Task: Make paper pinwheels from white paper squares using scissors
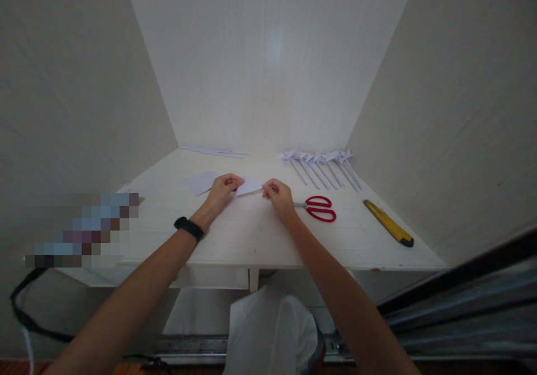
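A small white piece of paper (248, 186) lies on the white table (251, 235), held at both ends. My left hand (222, 191) pinches its left edge with curled fingers; a black band sits on that wrist. My right hand (277, 195) pinches the paper's right end. Another white sheet (200, 182) lies flat just left of my left hand.
Red-handled scissors (319, 208) lie right of my right hand. A yellow utility knife (388, 222) rests near the right edge. Several folded paper pinwheels on sticks (323, 165) line the back right. Paper strips (216, 151) lie at the back. A white bag (271, 333) sits below the table.
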Demonstrator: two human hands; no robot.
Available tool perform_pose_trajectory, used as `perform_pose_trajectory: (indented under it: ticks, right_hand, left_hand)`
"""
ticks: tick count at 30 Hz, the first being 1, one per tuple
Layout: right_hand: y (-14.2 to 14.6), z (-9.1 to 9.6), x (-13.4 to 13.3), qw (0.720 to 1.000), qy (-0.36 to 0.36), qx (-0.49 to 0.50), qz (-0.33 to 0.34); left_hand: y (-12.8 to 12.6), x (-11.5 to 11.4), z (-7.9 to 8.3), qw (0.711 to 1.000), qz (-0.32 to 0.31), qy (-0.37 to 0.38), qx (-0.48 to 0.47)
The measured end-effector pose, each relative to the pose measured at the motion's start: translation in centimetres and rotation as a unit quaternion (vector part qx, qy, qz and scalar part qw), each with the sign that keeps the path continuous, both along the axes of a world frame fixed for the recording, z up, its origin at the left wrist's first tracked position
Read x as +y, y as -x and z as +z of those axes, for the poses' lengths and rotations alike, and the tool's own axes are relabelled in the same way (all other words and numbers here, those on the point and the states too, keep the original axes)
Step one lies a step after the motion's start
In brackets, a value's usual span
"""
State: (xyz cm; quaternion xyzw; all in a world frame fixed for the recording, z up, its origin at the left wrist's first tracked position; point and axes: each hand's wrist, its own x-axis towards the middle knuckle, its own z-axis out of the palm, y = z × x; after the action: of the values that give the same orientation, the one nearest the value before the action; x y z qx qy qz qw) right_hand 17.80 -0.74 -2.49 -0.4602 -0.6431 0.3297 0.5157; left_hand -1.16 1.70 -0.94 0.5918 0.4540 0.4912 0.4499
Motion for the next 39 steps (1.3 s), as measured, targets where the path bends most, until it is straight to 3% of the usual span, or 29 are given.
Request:
perform_pose_trajectory:
  ticks: [21,32,39]
  right_hand:
    - [-0.87,-0.21,0.83,0.997,0.012,0.06,-0.054]
    - [-0.57,-0.04,0.61,0.996,0.022,0.066,-0.057]
    - [-0.91,-0.04,0.58,0.994,0.019,0.081,-0.074]
  left_hand:
    - [-0.02,-0.19,-0.15,0.997,-0.045,0.052,0.027]
    - [0.09,0.43,-0.6,0.999,-0.018,0.038,0.019]
    - [0.14,0.17,-0.66,0.998,-0.039,0.049,0.014]
